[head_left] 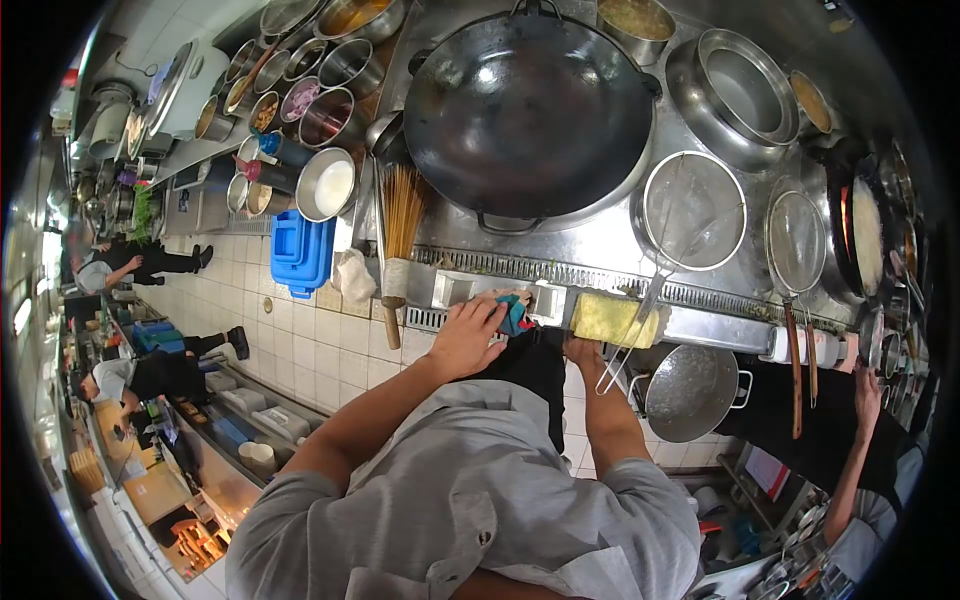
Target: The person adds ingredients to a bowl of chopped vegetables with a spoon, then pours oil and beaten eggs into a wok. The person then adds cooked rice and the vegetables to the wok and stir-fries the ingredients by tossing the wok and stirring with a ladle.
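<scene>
Head view: we hold a bunched cloth (516,313) in our left hand (466,335); right hand (584,353) near the yellow cloth (602,318) — grip hidden, can't tell. Cloth handling seems underway — remainder unclear.

- teal-and-red rag (514,314): all crumpled, bunched up by the left hand (468,332) at the stove's front edge (705,326)
- yellow cloth (600,318): pretty flat, looks folded, same edge, strainer handle (652,298) lying across it

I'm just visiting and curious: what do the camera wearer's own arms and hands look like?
Short, loose grey sleeves leave both forearms bare. The left hand wears no glove; the right hand, partly hidden, shows none either. No watch is visible.
</scene>
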Action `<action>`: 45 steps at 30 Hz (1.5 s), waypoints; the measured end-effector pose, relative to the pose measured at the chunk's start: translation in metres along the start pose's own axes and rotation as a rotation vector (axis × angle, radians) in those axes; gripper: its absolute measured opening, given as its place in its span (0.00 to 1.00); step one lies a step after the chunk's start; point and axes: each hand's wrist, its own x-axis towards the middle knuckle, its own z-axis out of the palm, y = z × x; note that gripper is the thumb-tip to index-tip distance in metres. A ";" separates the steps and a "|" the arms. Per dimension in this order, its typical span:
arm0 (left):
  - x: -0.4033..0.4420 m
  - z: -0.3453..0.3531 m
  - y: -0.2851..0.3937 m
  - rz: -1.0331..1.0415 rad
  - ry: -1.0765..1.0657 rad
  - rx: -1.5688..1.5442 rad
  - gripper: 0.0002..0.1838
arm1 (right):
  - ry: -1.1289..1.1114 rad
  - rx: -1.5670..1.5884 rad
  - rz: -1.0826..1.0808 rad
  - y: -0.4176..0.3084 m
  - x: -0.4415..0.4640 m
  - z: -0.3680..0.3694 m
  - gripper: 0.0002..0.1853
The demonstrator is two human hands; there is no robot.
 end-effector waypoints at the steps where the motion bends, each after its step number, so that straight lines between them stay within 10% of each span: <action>1: 0.000 0.002 -0.001 0.002 0.007 -0.003 0.35 | -0.066 -0.073 0.009 0.000 0.001 0.001 0.32; 26: -0.006 0.012 0.017 -0.118 0.056 0.044 0.34 | -0.217 0.013 0.154 0.000 0.014 -0.003 0.30; 35: -0.084 0.005 0.039 -0.275 0.421 -0.279 0.26 | -0.260 0.004 0.126 0.006 0.014 -0.002 0.29; 39: -0.186 0.053 0.062 -0.464 0.309 -0.629 0.18 | -0.308 0.043 0.169 0.005 0.013 -0.001 0.29; 41: -0.218 0.000 0.090 -0.683 -0.129 -0.889 0.15 | -0.418 0.034 0.169 0.007 0.011 -0.019 0.25; 45: -0.277 -0.008 0.117 -0.704 -0.096 -0.970 0.12 | -0.328 -0.047 0.238 -0.002 -0.027 -0.065 0.20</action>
